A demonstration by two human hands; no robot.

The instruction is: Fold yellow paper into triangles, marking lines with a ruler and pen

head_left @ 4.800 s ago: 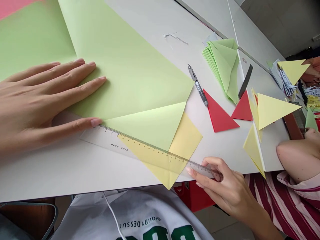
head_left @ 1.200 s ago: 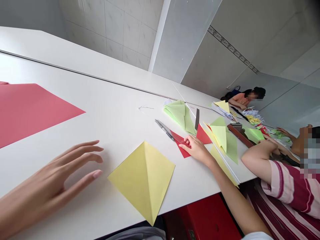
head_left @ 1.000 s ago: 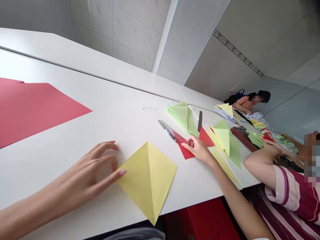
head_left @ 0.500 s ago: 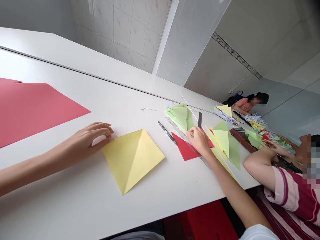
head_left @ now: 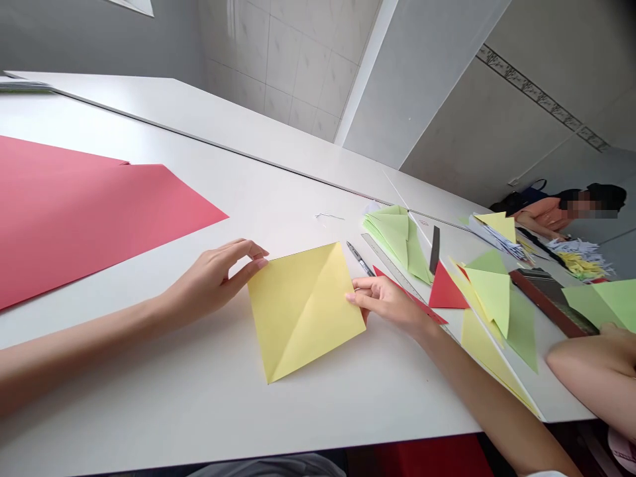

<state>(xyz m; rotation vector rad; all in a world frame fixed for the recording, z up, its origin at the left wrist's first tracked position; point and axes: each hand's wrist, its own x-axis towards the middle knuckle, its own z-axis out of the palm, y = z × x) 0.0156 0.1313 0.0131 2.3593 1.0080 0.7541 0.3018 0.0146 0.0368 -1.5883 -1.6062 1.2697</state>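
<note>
A square of yellow paper (head_left: 308,311) with a diagonal crease is held between my two hands over the white table. My left hand (head_left: 221,273) pinches its upper left corner between thumb and fingers. At the right edge, my right hand (head_left: 390,301) grips the sheet, thumb on top and some fingers behind. Just beyond my right hand lie a pen (head_left: 360,258) and a clear ruler (head_left: 392,260). Red paper (head_left: 447,288) sits beside that hand, partly covered by it.
Large red sheets (head_left: 114,218) lie at the left. Folded green papers (head_left: 395,232) are stacked beyond the ruler, near a dark strip (head_left: 435,250). More green and yellow papers (head_left: 489,291) lie rightward. A co-worker's arm (head_left: 596,364) rests at the right; another person (head_left: 546,212) sits farther back.
My right hand has left the ruler and red paper and moved to the yellow paper's right edge. The yellow sheet now appears slightly raised. The whole view has shifted.
</note>
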